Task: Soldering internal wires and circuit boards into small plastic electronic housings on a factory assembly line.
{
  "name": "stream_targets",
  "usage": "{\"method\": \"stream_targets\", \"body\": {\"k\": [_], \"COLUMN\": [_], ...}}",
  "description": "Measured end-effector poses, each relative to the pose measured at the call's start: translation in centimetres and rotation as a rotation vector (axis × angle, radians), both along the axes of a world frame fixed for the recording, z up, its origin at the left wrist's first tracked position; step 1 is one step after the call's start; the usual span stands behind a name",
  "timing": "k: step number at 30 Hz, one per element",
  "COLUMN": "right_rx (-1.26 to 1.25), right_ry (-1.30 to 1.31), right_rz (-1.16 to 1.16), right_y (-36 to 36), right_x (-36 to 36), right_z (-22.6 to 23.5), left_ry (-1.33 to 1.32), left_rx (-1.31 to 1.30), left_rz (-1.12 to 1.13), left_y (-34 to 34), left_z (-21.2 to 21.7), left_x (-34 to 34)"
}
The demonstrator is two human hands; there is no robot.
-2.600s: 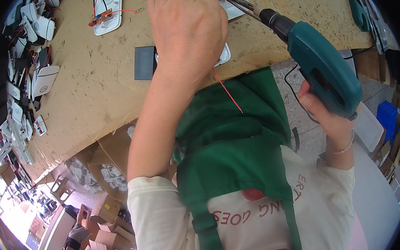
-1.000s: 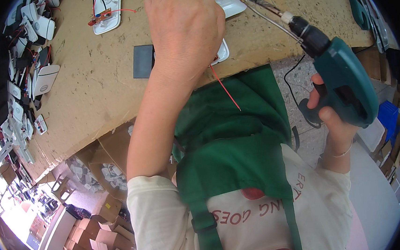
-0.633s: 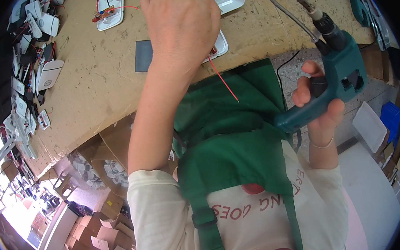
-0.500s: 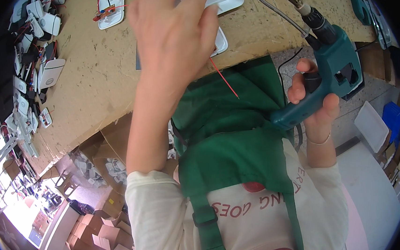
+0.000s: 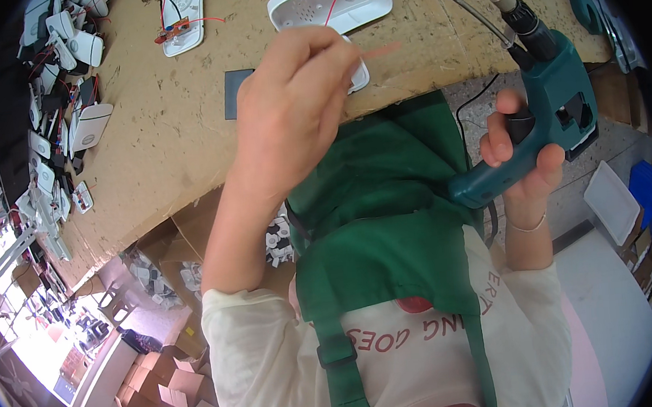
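Note:
My left hand (image 5: pixel 295 102) is closed in a pinch over the near part of the workbench. It grips a thin red wire (image 5: pixel 334 4) that runs up into a white plastic shell (image 5: pixel 368 5). A blurred reddish strand sticks out to the right of the fingers, seemingly the wire's other end. Partly hidden under that hand lies a second white piece (image 5: pixel 360 78). On the right, my right hand (image 5: pixel 521 150) is wrapped around the grip of a teal soldering gun (image 5: pixel 561 82), its metal tip end pointing up and left, away from me.
A white panel (image 5: pixel 189 38) with a small circuit board (image 5: pixel 172 32) and wires lies on the workbench (image 5: pixel 159 125). Beside my left hand is a dark grey square (image 5: pixel 238 94). White housings (image 5: pixel 90 126) are heaped along the left. Cardboard boxes (image 5: pixel 168 384) stand on the floor.
My left hand has drawn back toward me from over the white shell, uncovering it. The wire end that hung over my apron is now up beside the fingers. The soldering gun has barely moved.

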State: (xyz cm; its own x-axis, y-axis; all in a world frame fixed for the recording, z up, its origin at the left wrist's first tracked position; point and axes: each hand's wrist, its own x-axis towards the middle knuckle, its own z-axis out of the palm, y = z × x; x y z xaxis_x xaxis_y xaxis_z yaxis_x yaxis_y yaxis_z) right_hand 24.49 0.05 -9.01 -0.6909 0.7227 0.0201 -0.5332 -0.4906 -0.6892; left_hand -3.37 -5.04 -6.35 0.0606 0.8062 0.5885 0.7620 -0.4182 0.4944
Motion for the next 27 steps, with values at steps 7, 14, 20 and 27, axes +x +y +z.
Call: {"method": "stream_targets", "body": {"k": [7, 14, 20, 27], "right_rx": [0.157, 0.336, 0.426, 0.454], "right_ry": [-0.091, -0.417, -0.558, -0.603], "right_rz": [-0.198, -0.227, -0.274, -0.192], "right_y": [0.5, 1.1, 0.6, 0.3], "right_x": [0.6, 2.9, 2.8, 1.5], "right_z": [0.6, 1.8, 2.6, 4.2], "left_ry": [0.182, 0.276, 0.310, -0.417], "left_rx": [0.036, 0.177, 0.275, 0.461], "left_rz": [0.287, 0.290, 0.283, 0.018], "left_y": [2.0, 3.6, 3.8, 5.5], "left_z": [-0.1, -0.7, -0.8, -2.3], "left_x": [1.5, 1.1, 0.6, 0.5]}}
